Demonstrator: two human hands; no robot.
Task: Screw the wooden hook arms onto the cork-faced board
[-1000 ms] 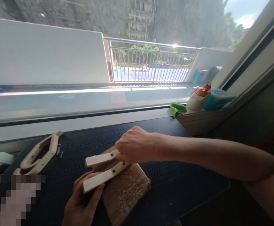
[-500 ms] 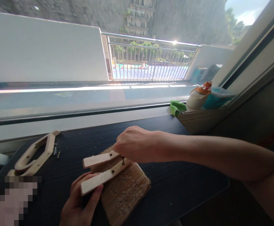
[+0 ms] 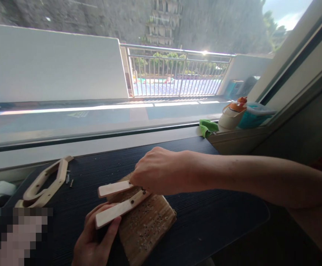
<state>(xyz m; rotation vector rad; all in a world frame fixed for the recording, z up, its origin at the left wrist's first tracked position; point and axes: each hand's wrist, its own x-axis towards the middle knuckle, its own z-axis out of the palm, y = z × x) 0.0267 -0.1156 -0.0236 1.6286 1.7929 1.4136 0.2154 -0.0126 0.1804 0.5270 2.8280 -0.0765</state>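
Observation:
A pale wooden two-armed piece [image 3: 113,214] with dark holes lies tilted across a rough brown wooden board [image 3: 147,225], which is dotted with many small holes and bits. My left hand [image 3: 94,229] is closed on the near arm of that piece, the thumb along its front edge and the fingers behind it. Above the far part of the two arms, my right hand [image 3: 155,171] makes a closed fist, knuckles up. Its fingertips and whatever they pinch are hidden; a small dark tip [image 3: 143,191] shows below the fist at a hole in the near arm.
Another pale wooden frame [image 3: 54,184] lies on the dark table [image 3: 205,218] at the left, with several loose screws [image 3: 68,179] beside it. On the sill at the right are a green cloth [image 3: 207,127], a white bottle [image 3: 230,116] and a teal container [image 3: 253,116]. A window [image 3: 100,138] runs behind.
My right fist has shifted slightly left and lower over the arms, covering more of the metal shank seen before under it. The left hand keeps its grip. The view has tilted slightly.

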